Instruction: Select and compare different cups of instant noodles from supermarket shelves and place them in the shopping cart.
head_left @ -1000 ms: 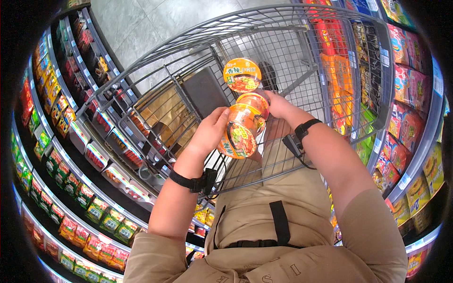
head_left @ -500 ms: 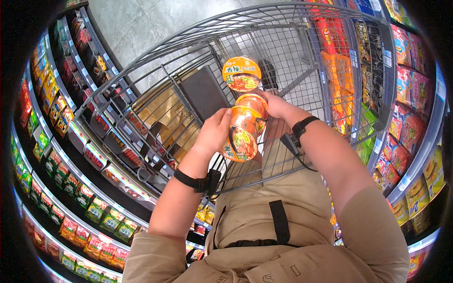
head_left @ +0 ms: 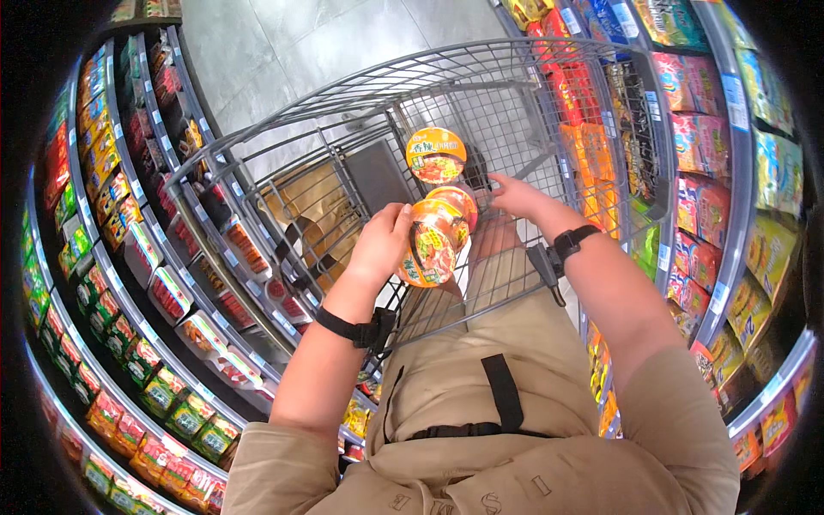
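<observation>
So the biggest thing going on here is shelving: the left shelves [head_left: 203, 390] are packed with rows of green packets [head_left: 190, 416] and red ones, and the right shelves [head_left: 736, 107] hold pink packets [head_left: 699, 77] and orange bags [head_left: 592, 154].

Between them sits a grey wire shopping cart [head_left: 659, 146], right up against the person. It has a dark grey panel [head_left: 378, 167] on its left side, and there's brown material [head_left: 305, 202] showing through the wires beside that. Can't tell if the brown stuff is inside the cart or past it.

The left hand [head_left: 382, 243] curls around the side of the front noodle tub [head_left: 427, 255], which has its lid tipped toward the person. The right hand [head_left: 515, 199] is loosely bent, fingers partway spread, just beside the tubs with nothing visible in its grasp.

At least 3 tubs show within the cart's outline: the held one, a reddish tub [head_left: 463, 206] partly hidden behind it, and an orange-lidded tub [head_left: 436, 154] farther off. Lids look on for 2 of them.

Smallest bits: black straps [head_left: 350, 328], 1 per wrist.
</observation>
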`<state>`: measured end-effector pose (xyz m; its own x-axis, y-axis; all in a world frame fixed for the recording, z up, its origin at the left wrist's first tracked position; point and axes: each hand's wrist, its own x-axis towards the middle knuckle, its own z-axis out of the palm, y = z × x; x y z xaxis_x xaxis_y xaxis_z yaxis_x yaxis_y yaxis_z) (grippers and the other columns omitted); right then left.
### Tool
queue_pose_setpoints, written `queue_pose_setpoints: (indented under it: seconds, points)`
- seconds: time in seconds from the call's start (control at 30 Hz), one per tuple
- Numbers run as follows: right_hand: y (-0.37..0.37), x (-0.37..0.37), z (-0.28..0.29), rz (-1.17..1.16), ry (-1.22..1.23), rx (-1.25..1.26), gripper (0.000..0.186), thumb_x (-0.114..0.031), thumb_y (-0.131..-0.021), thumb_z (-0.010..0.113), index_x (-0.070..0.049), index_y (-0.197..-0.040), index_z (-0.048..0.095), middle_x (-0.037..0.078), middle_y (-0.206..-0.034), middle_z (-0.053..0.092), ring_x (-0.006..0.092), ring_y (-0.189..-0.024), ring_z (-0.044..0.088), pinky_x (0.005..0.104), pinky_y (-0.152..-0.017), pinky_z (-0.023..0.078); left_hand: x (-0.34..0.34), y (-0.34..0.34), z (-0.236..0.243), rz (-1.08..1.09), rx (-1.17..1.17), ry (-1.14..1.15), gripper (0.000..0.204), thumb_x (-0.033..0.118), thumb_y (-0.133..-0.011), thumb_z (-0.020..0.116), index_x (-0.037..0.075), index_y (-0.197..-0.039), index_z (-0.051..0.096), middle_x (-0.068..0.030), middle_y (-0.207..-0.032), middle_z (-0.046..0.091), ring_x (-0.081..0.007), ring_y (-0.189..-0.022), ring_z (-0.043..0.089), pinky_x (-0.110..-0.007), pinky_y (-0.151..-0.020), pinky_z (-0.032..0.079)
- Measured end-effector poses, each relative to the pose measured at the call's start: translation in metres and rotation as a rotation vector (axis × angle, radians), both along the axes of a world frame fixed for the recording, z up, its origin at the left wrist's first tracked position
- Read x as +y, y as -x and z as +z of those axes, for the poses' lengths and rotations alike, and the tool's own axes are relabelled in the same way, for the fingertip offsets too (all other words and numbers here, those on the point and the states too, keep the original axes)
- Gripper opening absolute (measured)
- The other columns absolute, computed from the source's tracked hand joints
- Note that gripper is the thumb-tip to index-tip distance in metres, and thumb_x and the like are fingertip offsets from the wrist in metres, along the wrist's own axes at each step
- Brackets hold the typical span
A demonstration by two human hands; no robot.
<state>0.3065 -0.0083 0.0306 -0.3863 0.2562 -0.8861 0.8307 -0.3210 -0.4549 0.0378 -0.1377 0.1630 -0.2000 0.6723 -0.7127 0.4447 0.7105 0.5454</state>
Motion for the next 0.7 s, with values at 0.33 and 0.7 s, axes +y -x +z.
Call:
queue_pose_setpoints:
  seconds: [0.33,0.7]
  points:
    - [-0.049,-0.045,0.145,-0.487,-0.094,0.209,0.071,-0.003,-0.092,0.063,-0.007,-0.158,0.036,0.02,-0.145,0.057,0.0213,-0.116,0.065,0.0324,-0.091,0.053,-0.052,0.024,0.067,-0.053,0.078,-0.254,0.045,0.034,-0.107,0.05,-0.003,-0.131,0.059,-0.0286,-0.128,0.064,-0.0434,-0.122,0.06,-0.045,-0.104,0.047]
    - [-0.144,-0.181,0.292,-0.826,-0.257,0.233,0.058,-0.005,-0.096,0.056,-0.006,-0.152,0.044,0.015,-0.14,0.06,0.023,-0.117,0.065,0.0358,-0.097,0.051,-0.119,0.055,0.151,0.097,-0.101,-0.729,0.033,0.017,-0.104,0.057,-0.001,-0.132,0.06,-0.0188,-0.126,0.066,-0.0295,-0.116,0.065,-0.038,-0.1,0.05]
